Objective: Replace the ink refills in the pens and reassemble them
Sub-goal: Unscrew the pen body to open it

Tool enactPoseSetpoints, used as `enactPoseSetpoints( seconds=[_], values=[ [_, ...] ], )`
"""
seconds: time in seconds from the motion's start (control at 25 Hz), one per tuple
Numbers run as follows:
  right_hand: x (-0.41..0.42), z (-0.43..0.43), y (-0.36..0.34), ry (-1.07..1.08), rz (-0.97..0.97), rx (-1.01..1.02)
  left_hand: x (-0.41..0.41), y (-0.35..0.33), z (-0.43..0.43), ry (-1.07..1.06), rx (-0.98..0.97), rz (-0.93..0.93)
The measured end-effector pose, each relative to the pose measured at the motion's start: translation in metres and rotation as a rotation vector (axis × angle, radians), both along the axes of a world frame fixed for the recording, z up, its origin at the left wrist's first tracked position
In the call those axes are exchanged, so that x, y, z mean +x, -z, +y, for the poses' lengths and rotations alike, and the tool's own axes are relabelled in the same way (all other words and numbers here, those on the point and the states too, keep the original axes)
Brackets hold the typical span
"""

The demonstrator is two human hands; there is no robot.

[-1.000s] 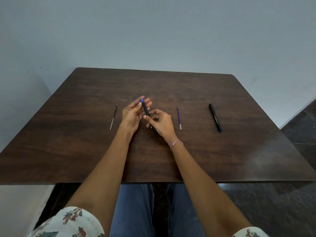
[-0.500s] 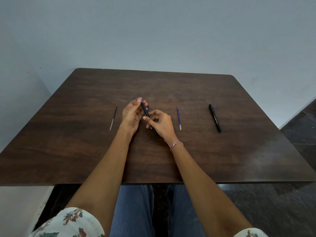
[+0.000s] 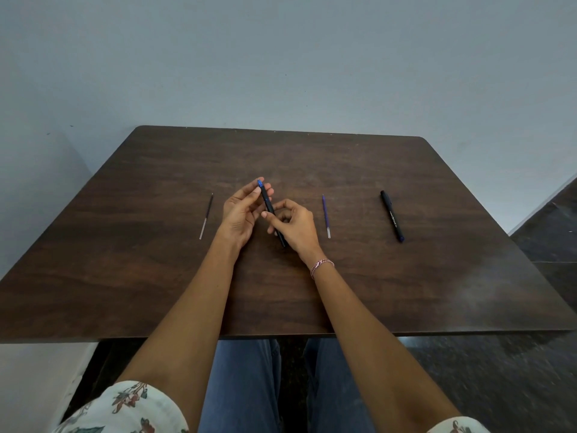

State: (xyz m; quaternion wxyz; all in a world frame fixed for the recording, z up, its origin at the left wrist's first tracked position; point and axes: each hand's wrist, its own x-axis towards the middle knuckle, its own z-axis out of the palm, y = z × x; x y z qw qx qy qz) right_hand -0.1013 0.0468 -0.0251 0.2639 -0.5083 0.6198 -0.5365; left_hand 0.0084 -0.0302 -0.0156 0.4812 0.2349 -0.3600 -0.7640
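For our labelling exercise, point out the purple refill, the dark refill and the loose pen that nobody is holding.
purple refill (image 3: 326, 216): head view, middle of its shaft.
dark refill (image 3: 206, 216): head view, middle of its shaft.
loose pen (image 3: 392, 216): head view, middle of its barrel.

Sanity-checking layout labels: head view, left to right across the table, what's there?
dark refill → held pen, gripped by left hand and right hand → purple refill → loose pen

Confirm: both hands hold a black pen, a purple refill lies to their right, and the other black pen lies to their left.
One error: the head view shows the other black pen lying beyond the purple refill, right of the right hand. The rest holds.
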Motion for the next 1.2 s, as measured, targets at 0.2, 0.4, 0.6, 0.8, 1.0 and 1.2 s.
enactPoseSetpoints(
  seconds=[0.2, 0.4, 0.6, 0.8, 1.0, 1.2],
  values=[
    [-0.0004, 0.0005, 0.0003, -0.016, 0.031, 0.006, -0.0041, -0.0006, 0.0002, -0.082, -0.023, -0.087],
    [-0.0012, 0.0005, -0.0006, -0.002, -0.004, -0.011, -0.0015, 0.0005, -0.0008, -0.024, 0.015, 0.019],
    [-0.0009, 0.0010, -0.0004, 0.000, 0.035, 0.002, -0.0005, 0.0009, -0.0018, 0.039, 0.000, 0.030],
    [-0.0010, 0.0011, -0.0003, -0.003, 0.013, -0.017, -0.0012, 0.0010, -0.0001, 0.010, -0.013, 0.010],
    [-0.0009, 0.0019, -0.0009, -0.029, 0.041, 0.011, -0.0036, 0.0008, -0.0007, -0.070, -0.024, -0.070],
    [-0.0011, 0.0007, -0.0012, -0.013, 0.031, 0.022, -0.0031, 0.0000, 0.0007, -0.055, 0.002, -0.028]
  ],
)
